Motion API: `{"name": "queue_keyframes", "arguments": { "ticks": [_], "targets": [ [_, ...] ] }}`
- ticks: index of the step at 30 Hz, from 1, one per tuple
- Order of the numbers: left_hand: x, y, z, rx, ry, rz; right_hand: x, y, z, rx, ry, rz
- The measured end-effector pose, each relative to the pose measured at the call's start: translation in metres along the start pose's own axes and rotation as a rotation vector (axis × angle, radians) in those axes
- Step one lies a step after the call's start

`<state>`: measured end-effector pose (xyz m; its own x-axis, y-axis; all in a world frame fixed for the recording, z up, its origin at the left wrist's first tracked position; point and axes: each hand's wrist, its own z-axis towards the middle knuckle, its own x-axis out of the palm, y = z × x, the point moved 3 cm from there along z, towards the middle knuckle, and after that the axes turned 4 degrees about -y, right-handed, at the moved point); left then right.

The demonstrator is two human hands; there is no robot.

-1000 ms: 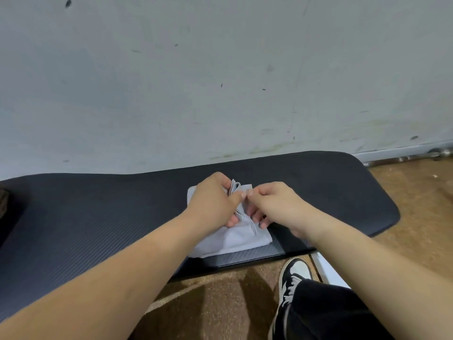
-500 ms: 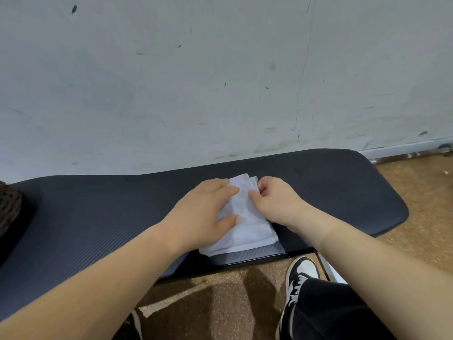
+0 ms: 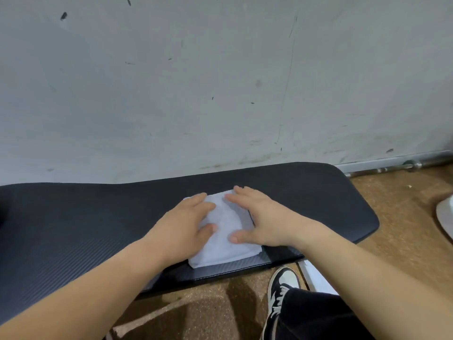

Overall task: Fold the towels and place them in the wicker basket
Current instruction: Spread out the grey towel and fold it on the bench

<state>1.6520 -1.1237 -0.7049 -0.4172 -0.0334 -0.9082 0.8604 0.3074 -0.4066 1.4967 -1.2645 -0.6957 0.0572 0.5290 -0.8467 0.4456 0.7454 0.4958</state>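
1. A black mat (image 3: 73, 217) lies on the brown floor (image 3: 404, 217). Its far edge runs along a grey wall (image 3: 220, 69) that has small dark marks and scratches on it.
2. The left hand (image 3: 186, 224) lies flat on the left part of the towel. Its fingers (image 3: 196, 201) are straight and close together, and they point toward the wall. They press down and grip nothing. The thumb rests on the towel too.
3. The white towel (image 3: 225, 244) is folded into a small, thick rectangle. It lies on the mat, near the mat's front edge and a bit right of the middle. A strip of it shows between the two hands, and its near end sticks out below them.
4. The right hand (image 3: 267, 217) lies flat on the right part of the towel. Its fingers (image 3: 245, 192) are straight and a little spread, not curled round anything. Its thumb points left across the towel. The two thumbs are near each other but do not touch.
5. A black and white shoe (image 3: 282, 288) stands on the floor just in front of the mat. A black trouser leg (image 3: 313, 315) comes down to it.
6. A flat white thing (image 3: 316, 278) lies just right of the shoe. The right arm hides part of it, and I cannot tell what it is.
7. A metal bar (image 3: 392, 165) lies at the foot of the wall, right of the mat. A round white thing (image 3: 446, 217) shows at the far right edge, cut off.
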Motion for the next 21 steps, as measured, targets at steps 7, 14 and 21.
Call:
{"name": "queue_keyframes", "arguments": {
  "ticks": [7, 14, 21],
  "targets": [
    [-0.009, 0.018, -0.001, -0.419, -0.135, -0.079, 0.005, -0.010, 0.000, 0.098, 0.073, -0.086],
    [-0.006, 0.002, 0.003, -0.455, -0.136, -0.246, 0.001, -0.014, 0.004, 0.163, 0.129, -0.111],
    [-0.040, 0.024, -0.005, -0.446, -0.227, -0.211, 0.005, 0.001, 0.008, 0.057, 0.195, -0.055]
  ]
}}
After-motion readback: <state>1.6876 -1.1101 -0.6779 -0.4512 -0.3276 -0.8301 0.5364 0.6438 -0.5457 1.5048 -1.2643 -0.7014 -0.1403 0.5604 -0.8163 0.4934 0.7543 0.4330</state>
